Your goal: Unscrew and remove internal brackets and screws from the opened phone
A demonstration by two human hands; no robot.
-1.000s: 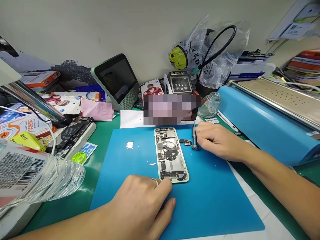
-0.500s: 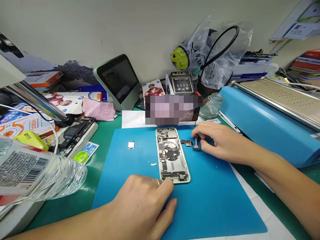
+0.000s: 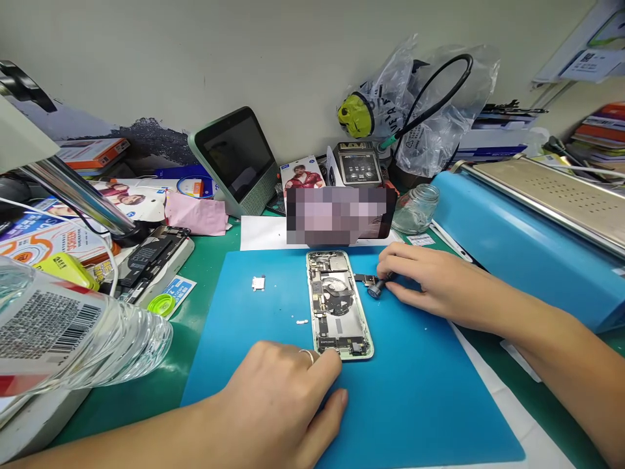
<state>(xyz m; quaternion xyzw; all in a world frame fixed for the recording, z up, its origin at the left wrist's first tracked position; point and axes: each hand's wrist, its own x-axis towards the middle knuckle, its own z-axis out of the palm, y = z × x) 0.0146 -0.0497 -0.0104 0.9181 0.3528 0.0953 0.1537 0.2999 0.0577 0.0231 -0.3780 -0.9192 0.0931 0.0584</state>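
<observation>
An opened phone (image 3: 336,306) with a pale green frame lies on the blue mat, its inner parts showing. Curled at its lower edge, my left hand (image 3: 288,391) holds it with the index fingertip; the thumb stands apart and the other fingertips are hidden. To the right of the phone, my right hand (image 3: 420,273) has its fingers closed on a small dark screwdriver (image 3: 375,288), which is tilted with its thick end towards the phone. Beside the screwdriver, a small dark flex-cable part (image 3: 364,279) touches or nearly touches the phone's right edge.
A small silvery piece (image 3: 258,283) and a tiny white bit (image 3: 302,322) lie on the mat (image 3: 415,404). A propped screen (image 3: 342,212) and glass jar (image 3: 417,208) stand behind. A blue machine (image 3: 527,241) borders the right; a clear bottle (image 3: 122,339) stands left.
The screwdriver's thick end has swung left and it now slants, with my right hand turned along with it. My left hand and the phone hold their place; the view shifts slightly.
</observation>
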